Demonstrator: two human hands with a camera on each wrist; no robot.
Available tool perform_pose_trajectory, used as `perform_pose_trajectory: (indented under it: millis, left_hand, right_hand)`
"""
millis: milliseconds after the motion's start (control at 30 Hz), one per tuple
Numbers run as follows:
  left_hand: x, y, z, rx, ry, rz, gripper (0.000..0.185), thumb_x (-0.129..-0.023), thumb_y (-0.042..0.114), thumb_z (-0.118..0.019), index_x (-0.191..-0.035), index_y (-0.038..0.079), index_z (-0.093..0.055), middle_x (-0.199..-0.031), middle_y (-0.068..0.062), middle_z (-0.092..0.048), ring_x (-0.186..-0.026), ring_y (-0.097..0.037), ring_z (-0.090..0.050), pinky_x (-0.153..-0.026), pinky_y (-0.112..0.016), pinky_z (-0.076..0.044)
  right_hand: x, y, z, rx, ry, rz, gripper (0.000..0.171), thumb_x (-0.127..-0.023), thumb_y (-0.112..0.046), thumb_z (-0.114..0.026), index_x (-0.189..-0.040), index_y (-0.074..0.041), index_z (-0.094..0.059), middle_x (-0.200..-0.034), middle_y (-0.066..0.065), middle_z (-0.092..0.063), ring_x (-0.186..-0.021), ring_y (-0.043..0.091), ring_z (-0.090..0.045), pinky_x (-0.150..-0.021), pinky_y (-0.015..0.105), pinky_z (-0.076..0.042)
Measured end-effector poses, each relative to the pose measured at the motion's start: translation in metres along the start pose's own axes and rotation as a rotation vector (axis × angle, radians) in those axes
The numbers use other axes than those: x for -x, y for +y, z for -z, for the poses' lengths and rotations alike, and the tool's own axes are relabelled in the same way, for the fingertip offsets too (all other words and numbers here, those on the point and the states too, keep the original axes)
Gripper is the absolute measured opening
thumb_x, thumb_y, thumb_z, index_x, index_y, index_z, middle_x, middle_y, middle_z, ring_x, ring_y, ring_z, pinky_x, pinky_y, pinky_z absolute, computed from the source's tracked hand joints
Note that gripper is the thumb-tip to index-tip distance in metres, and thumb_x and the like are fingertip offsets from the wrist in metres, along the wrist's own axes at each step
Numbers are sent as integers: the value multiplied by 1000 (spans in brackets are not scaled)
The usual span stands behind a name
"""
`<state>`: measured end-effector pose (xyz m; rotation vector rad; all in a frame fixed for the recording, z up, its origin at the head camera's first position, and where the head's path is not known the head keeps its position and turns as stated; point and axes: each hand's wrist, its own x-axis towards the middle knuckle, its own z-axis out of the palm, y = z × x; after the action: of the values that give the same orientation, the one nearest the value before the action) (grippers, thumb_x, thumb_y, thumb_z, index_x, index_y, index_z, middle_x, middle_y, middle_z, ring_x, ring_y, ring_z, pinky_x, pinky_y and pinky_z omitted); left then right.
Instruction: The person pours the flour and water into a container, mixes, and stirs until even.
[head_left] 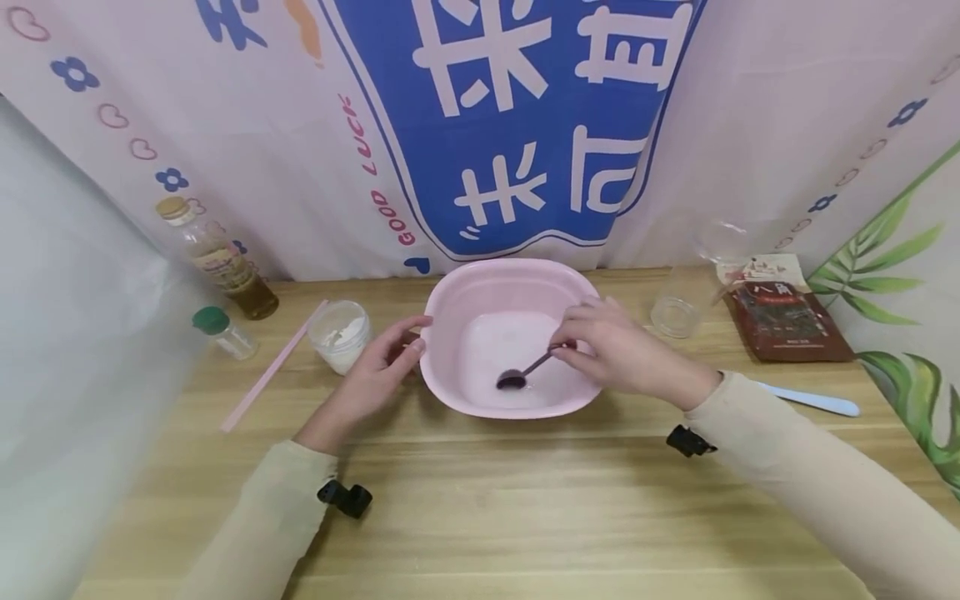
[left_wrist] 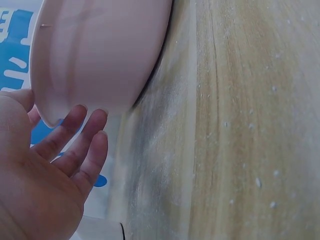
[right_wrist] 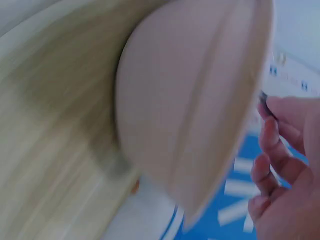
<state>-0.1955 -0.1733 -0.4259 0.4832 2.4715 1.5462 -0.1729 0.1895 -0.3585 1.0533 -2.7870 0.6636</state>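
Note:
A pink plastic basin point(head_left: 517, 408) stands on the wooden table, with a little whitish content low inside. My right hand point(head_left: 611, 346) reaches over its right rim and pinches the handle of a small dark spoon point(head_left: 512, 380) between thumb and fingers. The spoon's bowl points down at the basin's bottom. In the right wrist view only the handle's end point(right_wrist: 266, 102) shows; the basin wall hides the rest. My left hand point(head_left: 381, 362) touches the basin's left rim with its fingertips. In the left wrist view its fingers point(left_wrist: 90, 135) are spread, loosely bent, beside the basin's outer wall.
Left of the basin stand a jar of white powder point(head_left: 341, 337), a pink stick point(head_left: 273, 367), a green-capped shaker point(head_left: 225, 333) and an oil bottle point(head_left: 236, 275). To the right are a clear container point(head_left: 675, 317), a brown spice packet point(head_left: 787, 321) and a light-blue handled utensil point(head_left: 817, 401).

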Motion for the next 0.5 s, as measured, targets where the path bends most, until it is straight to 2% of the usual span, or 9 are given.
perform_pose_trajectory:
  millis: [67,233,367,500]
  left_hand:
    - [0,0,-2,5,-7,-10,45,-115,22,-52,-159,14,-50,-123,-21,-69,-100,-34,-66,-87,-40,-62]
    - [-1,-1,-3,18,-2,-26,44,-115,20,-52,-158,11,-51,-121,-23,-70,-95,-23,-67,-84,-39,-63]
    - [-1,-1,-1,16,3,-23,43,-115,20,-51,-158,11,-51,-123,-24,-70,-94,-18,-66,-84,-39,-63]
    - [-1,-1,1,9,1,-14,44,-115,20,-51,-158,12,-51,-123,-23,-69,-95,-22,-66,-85,-41,-63]
  right_hand:
    - [-9,-8,-6,-3,-8,-22,5,-99,-13,-77,-100,-12,-82,-95,0,-75,-100,23,-66,-98,47,-49]
    - [-31,-17,-15,35,22,-120,9,-100,-17,-77,-98,-9,-82,-89,2,-77,-87,21,-67,-87,41,-55]
    - [-39,-9,-10,125,63,-156,11,-99,-15,-76,-96,-6,-82,-87,6,-79,-84,26,-69,-86,47,-53]
    - [-35,5,2,185,62,-203,10,-100,-12,-75,-97,-6,-82,-91,9,-79,-88,31,-69,-86,47,-49]
